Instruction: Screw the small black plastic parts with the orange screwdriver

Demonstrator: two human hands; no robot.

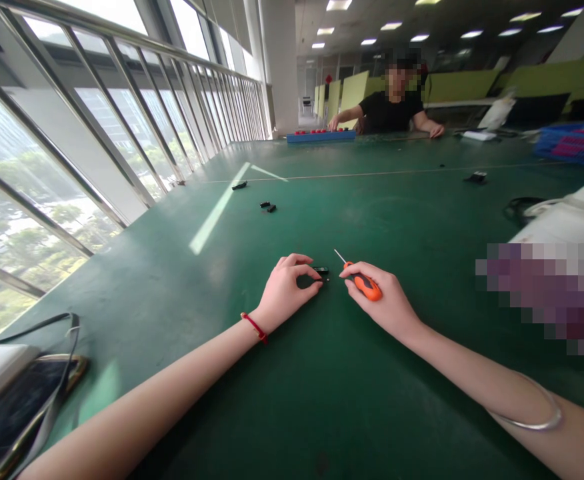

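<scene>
My right hand (385, 293) is wrapped round the orange and black handle of a screwdriver (369, 287); its thin metal shaft points up and away to the left. Facing it, my left hand (292, 287) has thumb and index finger brought together. A tiny piece (327, 279) shows at those fingertips, too small to name. Just beyond them is a small black rectangular part (321, 270), partly hidden by the fingers; whether they touch it I cannot tell. The screwdriver tip is apart from the part, above and to its right.
Several small black pieces (271, 208) lie farther up the green table (372, 220). A phone (17, 400) and a cable are at the lower left. Metal railing (147, 87) runs along the left. A person (389, 110) sits opposite beside a blue tray (321, 137). A blue basket (572, 143) stands right.
</scene>
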